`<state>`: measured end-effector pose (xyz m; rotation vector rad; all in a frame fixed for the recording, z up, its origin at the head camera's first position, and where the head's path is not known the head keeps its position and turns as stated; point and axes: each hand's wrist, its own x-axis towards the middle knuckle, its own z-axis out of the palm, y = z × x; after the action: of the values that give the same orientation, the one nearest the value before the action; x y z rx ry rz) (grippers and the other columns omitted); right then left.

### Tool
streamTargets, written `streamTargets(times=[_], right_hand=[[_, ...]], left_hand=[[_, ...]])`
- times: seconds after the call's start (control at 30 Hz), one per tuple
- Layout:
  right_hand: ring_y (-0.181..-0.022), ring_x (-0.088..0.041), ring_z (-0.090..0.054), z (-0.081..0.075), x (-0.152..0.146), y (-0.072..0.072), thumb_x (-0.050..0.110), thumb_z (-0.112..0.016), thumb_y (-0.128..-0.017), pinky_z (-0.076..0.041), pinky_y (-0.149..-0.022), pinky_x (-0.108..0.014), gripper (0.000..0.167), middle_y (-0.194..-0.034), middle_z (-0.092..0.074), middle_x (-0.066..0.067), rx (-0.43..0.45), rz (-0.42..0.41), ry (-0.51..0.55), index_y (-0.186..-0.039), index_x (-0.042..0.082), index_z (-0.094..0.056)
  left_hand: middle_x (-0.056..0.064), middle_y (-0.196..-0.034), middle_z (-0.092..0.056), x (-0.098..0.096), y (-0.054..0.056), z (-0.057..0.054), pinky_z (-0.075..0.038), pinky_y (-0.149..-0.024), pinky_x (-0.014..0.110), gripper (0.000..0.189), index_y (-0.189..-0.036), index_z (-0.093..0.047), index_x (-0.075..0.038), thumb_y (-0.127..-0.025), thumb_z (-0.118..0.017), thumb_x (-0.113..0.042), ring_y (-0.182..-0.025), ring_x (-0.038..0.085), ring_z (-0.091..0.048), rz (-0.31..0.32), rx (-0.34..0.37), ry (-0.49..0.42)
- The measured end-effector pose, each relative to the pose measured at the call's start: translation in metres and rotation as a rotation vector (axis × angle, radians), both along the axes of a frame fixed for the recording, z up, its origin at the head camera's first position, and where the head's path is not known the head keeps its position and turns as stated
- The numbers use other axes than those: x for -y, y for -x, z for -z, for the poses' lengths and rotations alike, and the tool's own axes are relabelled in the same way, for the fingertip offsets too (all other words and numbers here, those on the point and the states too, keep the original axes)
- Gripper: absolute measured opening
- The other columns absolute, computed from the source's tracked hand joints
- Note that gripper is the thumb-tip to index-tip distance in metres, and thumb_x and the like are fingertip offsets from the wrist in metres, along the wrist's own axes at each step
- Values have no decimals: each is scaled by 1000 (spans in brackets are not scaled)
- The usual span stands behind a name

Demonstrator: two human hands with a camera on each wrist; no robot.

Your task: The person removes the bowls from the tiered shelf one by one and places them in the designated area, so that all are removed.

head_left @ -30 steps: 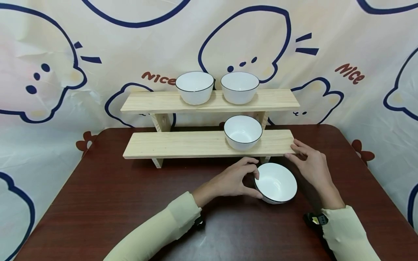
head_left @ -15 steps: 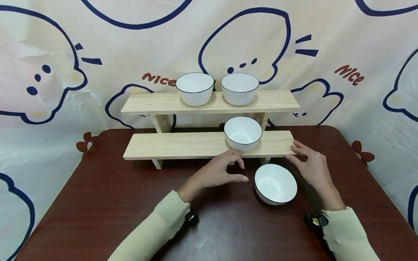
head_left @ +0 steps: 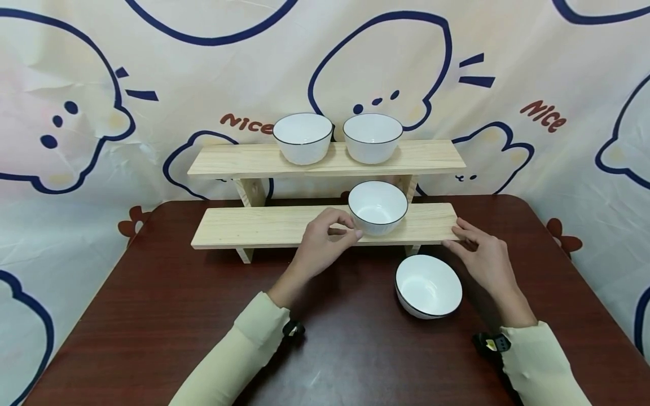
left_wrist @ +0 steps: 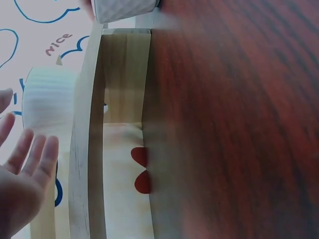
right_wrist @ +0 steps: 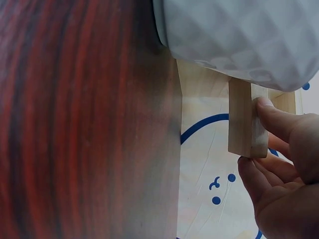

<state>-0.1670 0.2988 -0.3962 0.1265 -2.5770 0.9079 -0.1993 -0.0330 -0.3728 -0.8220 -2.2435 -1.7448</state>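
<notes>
Left hand [head_left: 320,247] now beside lower-shelf bowl [head_left: 378,208] — second ago, at rim of table bowl [head_left: 429,286], which sits unheld on red-brown table [head_left: 355,355] before lower shelf [head_left: 269,225]. Left fingers parted, loosely extended, holding nothing; contact with bowl unclear. Right hand [head_left: 482,256], unmoved, pinches lower shelf's right end between thumb and fingers. Bowls white, dark-rimmed, diamond-faceted outside; two upper bowls [head_left: 303,148] upright on upper shelf [head_left: 233,159]. Red-brown "Nice" lettering [head_left: 543,115] repeats on cartoon backdrop [head_left: 558,56].
</notes>
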Motion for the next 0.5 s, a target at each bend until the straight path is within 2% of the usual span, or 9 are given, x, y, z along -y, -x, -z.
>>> streamTargets(times=[0.2,0.37,0.5], right_hand=[[-123,-47,-56,1,-1,-1,13,-80,-89,-49,-91,-60,45,-137,-58,-23,-4,1,-1,-125,-10,-65],[-123,-46,-56,1,0,1,12,-81,-88,-50,-91,-60,45,-137,-59,-23,-18,-1,-1,-124,-9,-65],[-123,-46,-56,1,0,1,12,-81,-88,-50,-90,-60,45,-136,-59,-23,-20,-3,-2,-124,-9,-66]], left_hand=[[13,-124,-56,-6,7,-6,-55,-91,39,30,-84,-54,-5,-87,-82,-15,-120,22,-56,-103,26,21],[17,-139,-46,-10,14,-8,-52,-98,42,38,-95,-55,1,-84,-85,-19,-131,25,-47,-129,78,31],[14,-145,-45,-12,18,-9,-51,-100,40,40,-100,-55,0,-84,-85,-21,-133,25,-46,-131,102,27]])
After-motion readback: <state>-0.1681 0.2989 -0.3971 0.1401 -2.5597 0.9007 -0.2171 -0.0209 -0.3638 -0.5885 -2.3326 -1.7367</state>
